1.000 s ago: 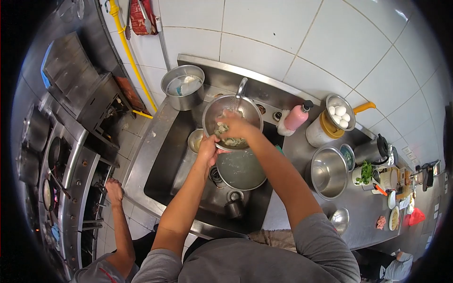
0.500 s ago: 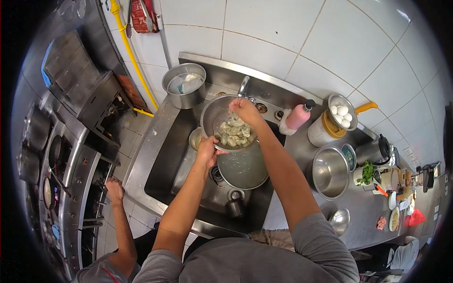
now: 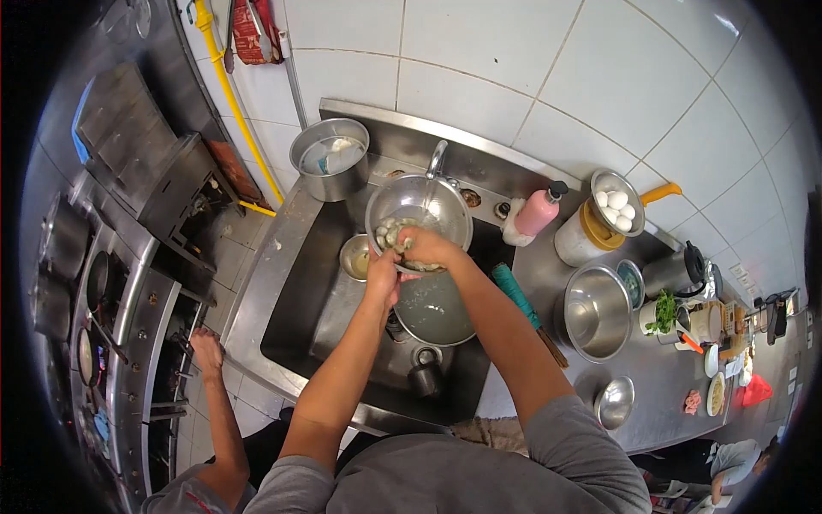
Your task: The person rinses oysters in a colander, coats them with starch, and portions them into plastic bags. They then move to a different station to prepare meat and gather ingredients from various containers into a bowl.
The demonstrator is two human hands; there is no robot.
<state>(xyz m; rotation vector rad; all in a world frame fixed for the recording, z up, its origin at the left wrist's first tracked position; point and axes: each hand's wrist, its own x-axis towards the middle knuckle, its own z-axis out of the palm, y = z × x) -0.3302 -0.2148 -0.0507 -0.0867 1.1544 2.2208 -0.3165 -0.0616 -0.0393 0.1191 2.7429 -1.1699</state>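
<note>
A steel bowl (image 3: 454, 210) is held tilted toward me over the sink (image 3: 295, 317), under the faucet (image 3: 437, 160). My left hand (image 3: 383, 272) grips its near rim, fingers closed. Inside the bowl, my right hand (image 3: 428, 248) is curled over wet, grey-white pieces that look like raw peeled shrimp (image 3: 390, 231), gathered at the near left side; its fingertips are partly hidden among them. Beneath the bowl sits a larger vessel of cloudy water (image 3: 432, 313). A small steel bowl (image 3: 354, 257) lies in the sink to the left.
A pot (image 3: 330, 163) stands on the sink's back left corner. To the right are a pink bottle (image 3: 537, 212), a turquoise-wrapped brush (image 3: 518, 295), eggs in a strainer (image 3: 616, 206) and a large steel bowl (image 3: 597, 313). A co-worker's hand (image 3: 205, 349) is by the stove at left.
My right hand has moved down from near the faucet to the bowl's near side. The shrimp-like pieces, previously spread out, are bunched there. The turquoise-wrapped brush has come into sight beside my right arm.
</note>
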